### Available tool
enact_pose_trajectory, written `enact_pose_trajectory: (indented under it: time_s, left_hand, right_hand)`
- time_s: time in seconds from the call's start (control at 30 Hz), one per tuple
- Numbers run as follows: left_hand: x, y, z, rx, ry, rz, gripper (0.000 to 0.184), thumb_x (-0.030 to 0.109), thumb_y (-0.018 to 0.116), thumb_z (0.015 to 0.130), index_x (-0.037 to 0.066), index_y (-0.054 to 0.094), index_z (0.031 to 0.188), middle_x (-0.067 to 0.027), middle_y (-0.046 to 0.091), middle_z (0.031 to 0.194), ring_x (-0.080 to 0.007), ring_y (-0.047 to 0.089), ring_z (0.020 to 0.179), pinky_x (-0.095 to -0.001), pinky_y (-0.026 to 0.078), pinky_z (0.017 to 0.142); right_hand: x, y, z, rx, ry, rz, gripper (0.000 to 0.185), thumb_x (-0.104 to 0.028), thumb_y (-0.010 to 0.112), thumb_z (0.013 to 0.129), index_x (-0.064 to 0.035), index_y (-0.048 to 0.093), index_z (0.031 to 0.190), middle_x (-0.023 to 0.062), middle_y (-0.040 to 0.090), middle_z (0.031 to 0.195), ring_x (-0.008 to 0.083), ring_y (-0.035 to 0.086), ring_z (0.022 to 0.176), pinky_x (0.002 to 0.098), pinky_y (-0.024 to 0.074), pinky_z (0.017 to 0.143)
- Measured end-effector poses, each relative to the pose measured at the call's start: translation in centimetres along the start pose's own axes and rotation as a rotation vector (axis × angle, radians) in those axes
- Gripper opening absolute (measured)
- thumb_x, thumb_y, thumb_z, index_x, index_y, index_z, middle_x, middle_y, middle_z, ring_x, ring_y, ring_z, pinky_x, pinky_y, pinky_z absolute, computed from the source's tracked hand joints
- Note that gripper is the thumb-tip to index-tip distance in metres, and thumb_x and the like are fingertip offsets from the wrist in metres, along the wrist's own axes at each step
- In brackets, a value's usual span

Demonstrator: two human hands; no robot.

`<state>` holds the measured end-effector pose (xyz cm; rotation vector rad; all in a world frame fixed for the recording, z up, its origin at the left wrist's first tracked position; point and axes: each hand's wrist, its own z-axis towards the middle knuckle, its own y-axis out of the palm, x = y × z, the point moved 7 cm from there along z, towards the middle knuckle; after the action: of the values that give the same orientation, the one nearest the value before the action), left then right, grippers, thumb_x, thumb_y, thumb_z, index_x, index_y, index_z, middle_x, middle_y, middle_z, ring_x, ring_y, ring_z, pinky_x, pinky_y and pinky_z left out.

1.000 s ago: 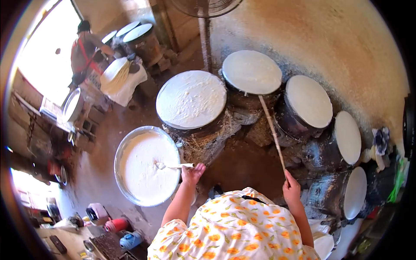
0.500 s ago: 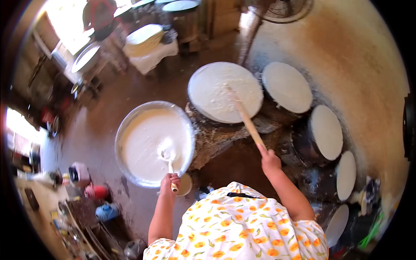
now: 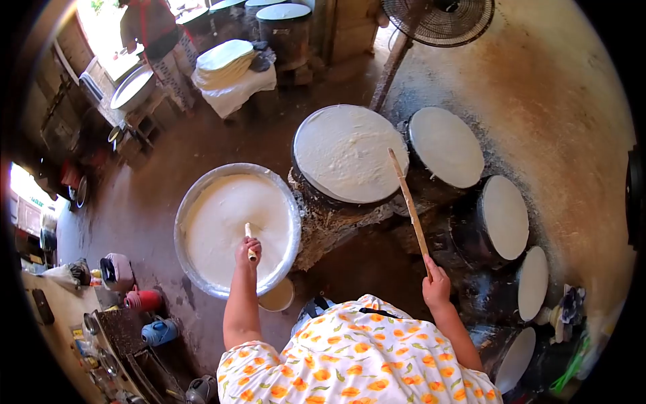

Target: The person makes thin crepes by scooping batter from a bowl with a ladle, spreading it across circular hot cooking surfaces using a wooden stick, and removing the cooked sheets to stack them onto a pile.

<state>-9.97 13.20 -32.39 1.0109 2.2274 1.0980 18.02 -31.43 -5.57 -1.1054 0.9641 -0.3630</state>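
Note:
My left hand (image 3: 249, 250) is closed around the pale handle of a ladle (image 3: 247, 231). The ladle's head is sunk out of sight in the white batter (image 3: 232, 202) that fills a wide metal basin (image 3: 180, 232). In my right hand (image 3: 436, 283) is a long flat wooden stick (image 3: 412, 212), gripped near its lower end. Its far tip is over the right edge of a round steamer top (image 3: 350, 153), which carries a white, uneven layer of batter. A small pale bucket (image 3: 279, 296) stands beside the basin, partly hidden.
Several dark drums with white round tops (image 3: 506, 217) curve along the wall at right. Behind are a stack of pale sheets (image 3: 227, 60) on a cloth-covered stand, a fan (image 3: 441, 20), and another person (image 3: 158, 40). A red jug (image 3: 143, 298) and a blue jug (image 3: 159, 332) sit at left.
The ladle's head has gone under the batter, and my left hand has moved forward over the basin. The stick's tip has shifted from the steamer top's middle to its right edge.

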Motion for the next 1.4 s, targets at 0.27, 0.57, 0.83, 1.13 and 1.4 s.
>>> enact_pose_trajectory:
  time_s: [0.27, 0.57, 0.83, 1.13, 1.4]
  left_hand:
    - [-2.2, 8.2, -11.6, -0.298, -0.035, -0.015, 0.032, 0.014, 0.036, 0.095, -0.013, 0.040, 0.112, -0.0015, 0.041, 0.067, -0.0081, 0.041, 0.046, -0.0239, 0.037, 0.037]
    - [-8.4, 15.3, -25.9, -0.563, -0.030, -0.065, 0.042, 0.013, 0.035, 0.096, -0.015, 0.029, 0.127, -0.0051, 0.041, 0.073, -0.0098, 0.043, 0.050, -0.0252, 0.040, 0.038]
    - [-6.9, 22.6, -36.9, -0.532, 0.273, 0.377, 0.042, 0.015, 0.039, 0.097, -0.007, 0.032, 0.131, -0.0019, 0.040, 0.068, -0.0049, 0.039, 0.044, -0.0200, 0.036, 0.032]
    - [-3.3, 15.7, -35.6, -0.137, 0.442, 0.650, 0.030, 0.014, 0.043, 0.095, -0.006, 0.044, 0.117, -0.0003, 0.041, 0.066, -0.0038, 0.036, 0.042, -0.0208, 0.034, 0.031]
    - [-4.8, 9.3, -35.3, -0.151, 0.114, 0.101, 0.029, 0.011, 0.033, 0.096, -0.009, 0.042, 0.114, 0.0002, 0.038, 0.065, -0.0053, 0.038, 0.043, -0.0220, 0.039, 0.034]
  right_hand:
    - [2.0, -0.2, -0.2, 0.071, -0.118, 0.167, 0.061, 0.008, 0.050, 0.071, -0.0175, 0.054, 0.126, 0.0162, 0.059, 0.085, 0.0347, 0.058, 0.076, 0.0391, 0.0485, 0.069]
    - [-1.5, 1.7, 3.0, -0.129, -0.260, 0.200, 0.061, 0.012, 0.048, 0.069, -0.0130, 0.056, 0.124, 0.0174, 0.062, 0.096, 0.0329, 0.061, 0.083, 0.0352, 0.0495, 0.072]
    - [-8.4, 4.4, 5.0, -0.194, -0.496, 0.299, 0.061, 0.007, 0.053, 0.070, -0.0200, 0.055, 0.125, 0.0143, 0.055, 0.077, 0.0337, 0.056, 0.070, 0.0414, 0.0474, 0.063]
    - [-19.9, 14.0, 6.3, -0.335, -0.654, 0.336, 0.056, 0.004, 0.051, 0.075, -0.0208, 0.054, 0.126, 0.0157, 0.056, 0.079, 0.0339, 0.057, 0.071, 0.0428, 0.0464, 0.064]
    - [-14.5, 23.9, 3.3, -1.229, 0.158, 0.542, 0.060, 0.002, 0.043, 0.082, -0.0254, 0.044, 0.136, 0.0072, 0.050, 0.065, 0.0180, 0.045, 0.044, 0.0329, 0.0401, 0.040]
